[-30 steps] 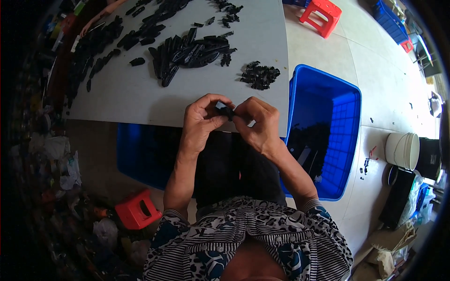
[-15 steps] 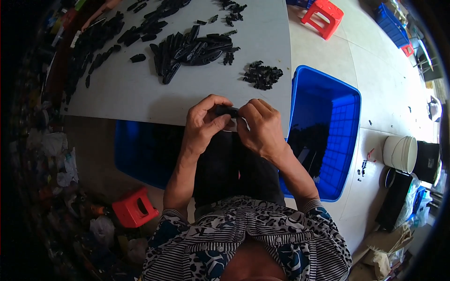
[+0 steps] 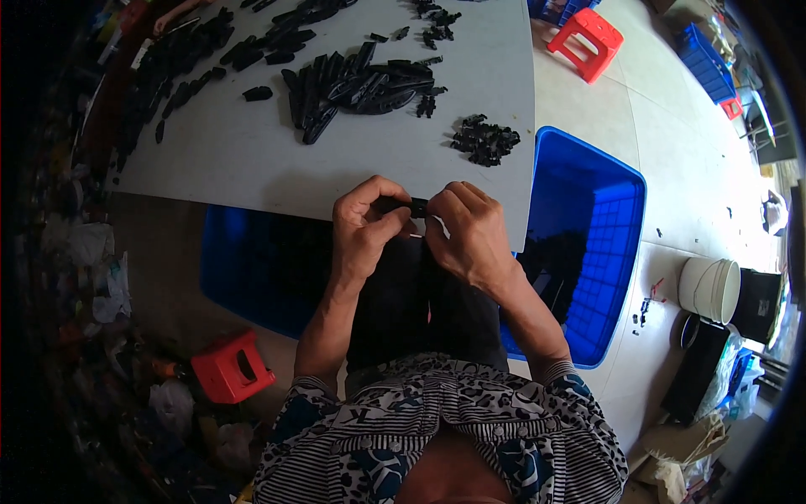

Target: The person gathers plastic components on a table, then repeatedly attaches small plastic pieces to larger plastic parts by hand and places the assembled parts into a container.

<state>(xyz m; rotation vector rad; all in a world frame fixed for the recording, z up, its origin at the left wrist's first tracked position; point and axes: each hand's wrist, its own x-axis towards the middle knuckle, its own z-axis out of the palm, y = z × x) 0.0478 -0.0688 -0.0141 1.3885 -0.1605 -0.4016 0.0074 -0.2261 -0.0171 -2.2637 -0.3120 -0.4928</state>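
Between my two hands, just over the table's near edge, is a small black plastic part [image 3: 417, 207]. My left hand [image 3: 369, 220] is closed around its left end, thumb and fingers pinching it. The fingers of my right hand [image 3: 467, 225] are pinched at its right end; whether they hold a second small piece is hidden. On the grey table [image 3: 227, 164] beyond lie a heap of long black plastic parts [image 3: 348, 88] and, to the right, a pile of small black clips [image 3: 485, 140].
Beside the table's right edge stands a blue crate [image 3: 625, 244]; another blue crate [image 3: 227, 277] is partly under the table. Red stools [image 3: 231, 367] and a white bucket [image 3: 709, 290] stand on the floor. More black parts [image 3: 185, 63] cover the table's far left, near another person's hand [image 3: 172, 15].
The view has shifted slightly, so the table contents appear a little right and higher. My hands stay together at the part; less of it shows beside my left thumb now.
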